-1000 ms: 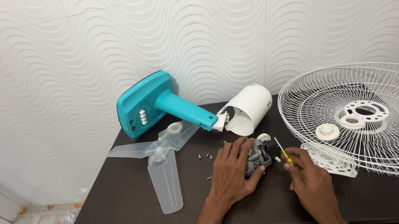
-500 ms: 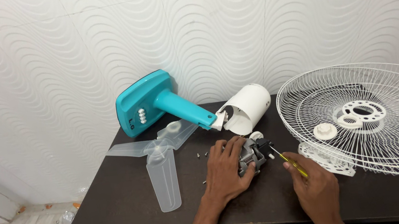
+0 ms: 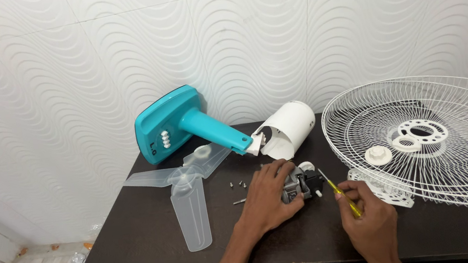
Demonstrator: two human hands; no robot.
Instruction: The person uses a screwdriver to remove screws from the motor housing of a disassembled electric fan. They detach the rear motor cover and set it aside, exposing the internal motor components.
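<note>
Head view: left hand (image 3: 266,196) on fan motor (image 3: 298,183), right hand (image 3: 369,219) around screwdriver (image 3: 338,193).

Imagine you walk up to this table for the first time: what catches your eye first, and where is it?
Probably the teal fan base, tipped against the wall at the back left, and the big white wire grille filling the right side. Next, front centre, the left hand grips a grey motor while the right hand holds a yellow screwdriver to it; clear blades lie to the left.
</note>
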